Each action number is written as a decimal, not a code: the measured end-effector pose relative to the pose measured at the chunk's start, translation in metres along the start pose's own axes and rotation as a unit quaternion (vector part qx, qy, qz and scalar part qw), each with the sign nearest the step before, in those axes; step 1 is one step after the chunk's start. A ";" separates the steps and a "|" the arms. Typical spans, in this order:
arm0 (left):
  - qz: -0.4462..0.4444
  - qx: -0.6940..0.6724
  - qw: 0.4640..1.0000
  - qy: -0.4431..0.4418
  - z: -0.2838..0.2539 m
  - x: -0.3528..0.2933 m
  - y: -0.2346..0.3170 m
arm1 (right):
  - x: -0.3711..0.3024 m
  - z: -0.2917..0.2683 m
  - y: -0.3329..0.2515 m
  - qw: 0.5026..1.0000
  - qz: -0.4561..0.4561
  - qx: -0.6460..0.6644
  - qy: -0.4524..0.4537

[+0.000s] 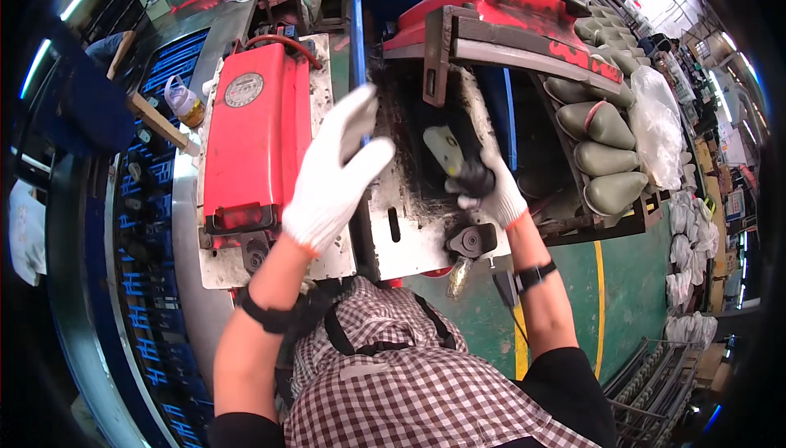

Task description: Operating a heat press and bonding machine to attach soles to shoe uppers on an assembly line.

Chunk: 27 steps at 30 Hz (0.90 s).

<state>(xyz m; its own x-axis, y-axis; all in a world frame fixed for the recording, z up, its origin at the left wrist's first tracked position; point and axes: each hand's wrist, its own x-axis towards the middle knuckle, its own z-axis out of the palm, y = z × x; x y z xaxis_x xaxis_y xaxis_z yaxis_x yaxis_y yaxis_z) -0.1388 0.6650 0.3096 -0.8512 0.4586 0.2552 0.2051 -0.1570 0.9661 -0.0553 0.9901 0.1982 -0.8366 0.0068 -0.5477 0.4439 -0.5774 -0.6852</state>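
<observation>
One spread left hand (pixel 340 171) holds nothing I can see; the right hand (pixel 502 194) curls round a dark, pale-ended piece (pixel 449 156) above the press bed (pixel 411 253). A loose grip could drop it there. Beyond, if the raised red lid (pixel 471 6) fell, the hands could be trapped; olive forms (pixel 607 159) crowd the right side.

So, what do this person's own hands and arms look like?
The left hand and right hand wear white knit gloves with orange edging. Each forearm has a black band, and the sleeves are short and black.
</observation>
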 end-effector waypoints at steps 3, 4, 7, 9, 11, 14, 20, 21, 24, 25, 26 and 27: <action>-0.238 -0.107 0.965 -0.011 -0.025 -0.058 -0.031 | -0.036 0.040 0.037 0.988 -0.102 0.025 -0.116; -0.275 -0.109 0.955 -0.033 -0.030 -0.077 -0.036 | -0.043 0.059 0.050 0.986 -0.107 0.043 -0.122; -0.167 -0.262 0.948 -0.070 -0.030 -0.114 -0.049 | -0.051 0.126 0.080 0.975 -0.124 -0.027 -0.184; -0.230 -0.238 0.944 0.002 -0.050 -0.146 -0.040 | -0.048 0.179 0.101 0.967 -0.101 -0.115 -0.204; -0.216 -0.366 0.892 0.156 -0.075 -0.175 -0.029 | -0.048 0.226 0.115 0.934 -0.107 -0.219 -0.260; -0.193 -0.398 0.860 0.255 -0.116 -0.221 -0.017 | -0.041 0.277 0.131 0.826 -0.140 -0.433 -0.334; -0.217 -0.362 0.763 0.491 -0.201 -0.315 -0.022 | -0.013 0.302 0.175 0.646 -0.321 -0.634 -0.278; -0.219 -0.347 0.728 0.550 -0.219 -0.328 -0.031 | -0.008 0.299 0.186 0.598 -0.355 -0.672 -0.253; -0.234 -0.218 0.701 0.638 -0.296 -0.364 -0.071 | 0.004 0.286 0.222 0.588 -0.382 -0.679 -0.217; -0.244 -0.180 0.692 0.655 -0.326 -0.373 -0.093 | 0.011 0.280 0.233 0.597 -0.395 -0.669 -0.202; -0.248 -0.170 0.676 0.673 -0.355 -0.383 -0.111 | 0.012 0.276 0.243 0.605 -0.424 -0.647 -0.190; -0.248 -0.169 0.660 0.689 -0.382 -0.394 -0.129 | 0.017 0.271 0.251 0.597 -0.460 -0.633 -0.176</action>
<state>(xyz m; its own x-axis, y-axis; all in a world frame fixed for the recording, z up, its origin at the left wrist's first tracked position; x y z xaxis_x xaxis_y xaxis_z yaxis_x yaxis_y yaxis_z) -0.0144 0.1703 0.0697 -0.4518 -0.6669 -0.5926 -0.1861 -0.5792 0.7937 -0.0446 0.6241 0.1468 -0.8294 -0.4562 0.3224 -0.5562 0.6201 -0.5533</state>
